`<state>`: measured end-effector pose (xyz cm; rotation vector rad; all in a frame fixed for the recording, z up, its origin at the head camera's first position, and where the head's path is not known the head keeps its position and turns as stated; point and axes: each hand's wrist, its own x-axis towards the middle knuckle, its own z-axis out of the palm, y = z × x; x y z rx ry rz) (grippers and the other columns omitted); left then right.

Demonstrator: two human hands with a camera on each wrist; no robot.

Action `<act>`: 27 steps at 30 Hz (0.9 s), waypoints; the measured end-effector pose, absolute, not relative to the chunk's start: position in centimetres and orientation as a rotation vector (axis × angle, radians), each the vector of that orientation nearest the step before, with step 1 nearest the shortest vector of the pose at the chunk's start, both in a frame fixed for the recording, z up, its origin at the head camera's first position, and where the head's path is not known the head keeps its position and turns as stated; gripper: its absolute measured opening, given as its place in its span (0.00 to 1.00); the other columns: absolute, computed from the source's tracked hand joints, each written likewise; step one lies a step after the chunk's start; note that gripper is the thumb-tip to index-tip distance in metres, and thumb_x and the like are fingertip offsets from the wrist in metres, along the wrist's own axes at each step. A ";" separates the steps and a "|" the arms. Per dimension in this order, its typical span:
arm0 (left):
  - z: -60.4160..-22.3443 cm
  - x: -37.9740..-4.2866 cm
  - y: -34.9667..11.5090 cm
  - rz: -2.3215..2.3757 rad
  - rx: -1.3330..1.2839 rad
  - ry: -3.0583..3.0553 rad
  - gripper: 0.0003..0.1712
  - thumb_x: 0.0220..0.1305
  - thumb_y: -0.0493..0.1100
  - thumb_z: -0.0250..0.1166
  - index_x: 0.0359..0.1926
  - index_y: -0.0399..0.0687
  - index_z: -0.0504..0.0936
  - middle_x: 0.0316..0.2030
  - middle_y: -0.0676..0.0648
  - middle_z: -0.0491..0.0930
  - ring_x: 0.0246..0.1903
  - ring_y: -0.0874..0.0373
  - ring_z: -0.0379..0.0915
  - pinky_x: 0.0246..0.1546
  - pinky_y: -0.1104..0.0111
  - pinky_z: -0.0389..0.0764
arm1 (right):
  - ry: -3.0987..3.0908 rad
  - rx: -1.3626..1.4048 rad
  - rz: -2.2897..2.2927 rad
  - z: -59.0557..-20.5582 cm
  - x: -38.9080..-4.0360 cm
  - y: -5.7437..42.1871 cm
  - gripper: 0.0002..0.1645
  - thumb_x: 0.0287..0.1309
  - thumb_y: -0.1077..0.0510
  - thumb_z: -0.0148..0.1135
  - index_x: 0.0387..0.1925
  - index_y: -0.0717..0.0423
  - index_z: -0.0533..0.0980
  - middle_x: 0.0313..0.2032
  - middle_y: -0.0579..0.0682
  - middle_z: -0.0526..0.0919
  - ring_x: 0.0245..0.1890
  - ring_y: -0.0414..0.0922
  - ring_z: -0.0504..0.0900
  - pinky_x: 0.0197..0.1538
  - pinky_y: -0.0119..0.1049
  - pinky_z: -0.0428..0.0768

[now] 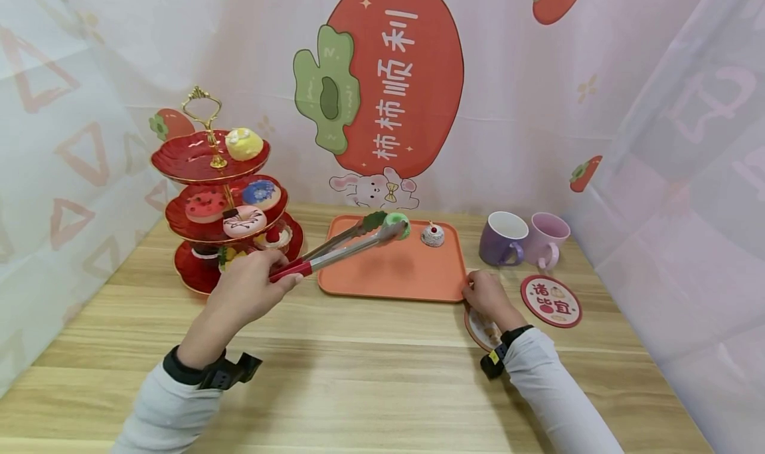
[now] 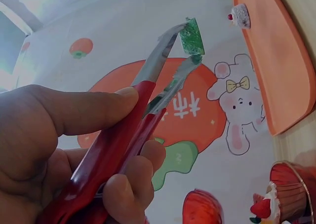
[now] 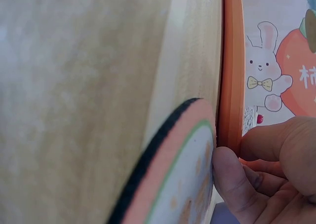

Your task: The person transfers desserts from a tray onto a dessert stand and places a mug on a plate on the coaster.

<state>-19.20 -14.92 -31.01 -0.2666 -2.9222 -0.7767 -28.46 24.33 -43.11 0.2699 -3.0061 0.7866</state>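
Observation:
My left hand [image 1: 254, 285] grips red-handled metal tongs [image 1: 311, 265], its thumb along one handle. A small green ring-shaped pastry [image 1: 397, 223] is caught between the tong tips, raised over the orange tray [image 1: 358, 278]; in the left wrist view that green pastry [image 2: 191, 37] appears edge-on. On the tray's back right sits a white, round cake with a red cherry [image 1: 433, 235]. My right hand [image 1: 489, 298] pinches the tray's front right corner between thumb and fingers, as the right wrist view shows at the tray's rim [image 3: 232, 86]. Below that hand lies a round coaster [image 1: 478, 328], partly covered by it.
A red three-tier stand [image 1: 179, 210] with several toy pastries stands at the left, close to my left hand. Right of the tray are a purple mug [image 1: 496, 241], a pink mug [image 1: 546, 235] and another round coaster [image 1: 550, 301]. A printed cloth hangs behind the table.

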 end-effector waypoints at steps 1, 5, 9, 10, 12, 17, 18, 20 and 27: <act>-30.9 -19.1 -15.1 -0.768 -0.260 -2.920 0.17 0.55 0.46 0.69 0.39 0.36 0.80 0.26 0.45 0.75 0.24 0.52 0.66 0.21 0.65 0.66 | -3.004 0.275 0.785 -43.1 -28.5 24.3 0.08 0.56 0.67 0.55 0.22 0.63 0.74 0.17 0.49 0.72 0.15 0.42 0.70 0.20 0.34 0.68; -30.5 -18.8 -15.7 -0.741 -0.245 -2.911 0.18 0.55 0.46 0.69 0.39 0.36 0.81 0.31 0.42 0.78 0.26 0.51 0.67 0.22 0.65 0.66 | -3.002 0.279 0.783 -43.2 -28.5 24.3 0.08 0.56 0.67 0.55 0.22 0.63 0.74 0.16 0.49 0.72 0.14 0.42 0.70 0.20 0.34 0.68; -30.2 -18.4 -16.3 -0.718 -0.247 -2.905 0.20 0.54 0.47 0.69 0.40 0.35 0.80 0.31 0.42 0.78 0.25 0.51 0.67 0.22 0.65 0.66 | -3.009 0.272 0.784 -43.2 -28.5 24.3 0.08 0.56 0.67 0.55 0.22 0.63 0.74 0.16 0.49 0.72 0.14 0.42 0.70 0.20 0.34 0.68; -30.1 -18.3 -16.4 -0.709 -0.245 -2.901 0.19 0.54 0.47 0.69 0.40 0.34 0.80 0.30 0.42 0.77 0.25 0.51 0.67 0.22 0.64 0.65 | -3.011 0.273 0.782 -43.2 -28.5 24.3 0.07 0.56 0.67 0.55 0.23 0.63 0.74 0.16 0.49 0.72 0.15 0.42 0.70 0.20 0.34 0.68; -29.9 -18.1 -16.7 -0.701 -0.244 -2.892 0.19 0.54 0.46 0.69 0.39 0.34 0.80 0.28 0.43 0.77 0.24 0.51 0.67 0.22 0.64 0.65 | -3.013 0.267 0.783 -43.2 -28.5 24.3 0.07 0.55 0.67 0.55 0.23 0.64 0.74 0.17 0.49 0.73 0.15 0.43 0.70 0.21 0.34 0.69; -29.5 -17.8 -17.2 -0.703 -0.220 -2.884 0.18 0.54 0.45 0.69 0.39 0.35 0.80 0.27 0.44 0.76 0.24 0.52 0.66 0.21 0.65 0.64 | -3.008 0.264 0.780 -43.2 -28.6 24.3 0.07 0.55 0.67 0.55 0.24 0.64 0.75 0.17 0.49 0.73 0.16 0.43 0.70 0.21 0.34 0.69; -29.4 -17.7 -17.3 -0.708 -0.213 -2.887 0.18 0.54 0.45 0.69 0.40 0.35 0.80 0.28 0.44 0.77 0.24 0.52 0.66 0.21 0.65 0.64 | -3.007 0.268 0.779 -43.2 -28.6 24.4 0.07 0.55 0.67 0.55 0.24 0.64 0.75 0.17 0.49 0.73 0.15 0.42 0.70 0.21 0.34 0.69; -29.3 -17.7 -17.4 -0.712 -0.195 -2.895 0.19 0.54 0.45 0.69 0.42 0.35 0.80 0.29 0.43 0.77 0.24 0.51 0.66 0.21 0.64 0.63 | -3.003 0.272 0.786 -43.2 -28.6 24.4 0.07 0.55 0.67 0.55 0.24 0.64 0.75 0.17 0.49 0.73 0.15 0.42 0.70 0.20 0.34 0.69; -29.2 -17.3 -17.7 -0.686 -0.182 -2.901 0.21 0.55 0.46 0.69 0.42 0.32 0.79 0.33 0.40 0.78 0.27 0.50 0.68 0.24 0.64 0.67 | -3.002 0.286 0.807 -43.5 -28.6 24.5 0.07 0.56 0.67 0.55 0.23 0.63 0.74 0.16 0.48 0.72 0.14 0.41 0.70 0.19 0.34 0.68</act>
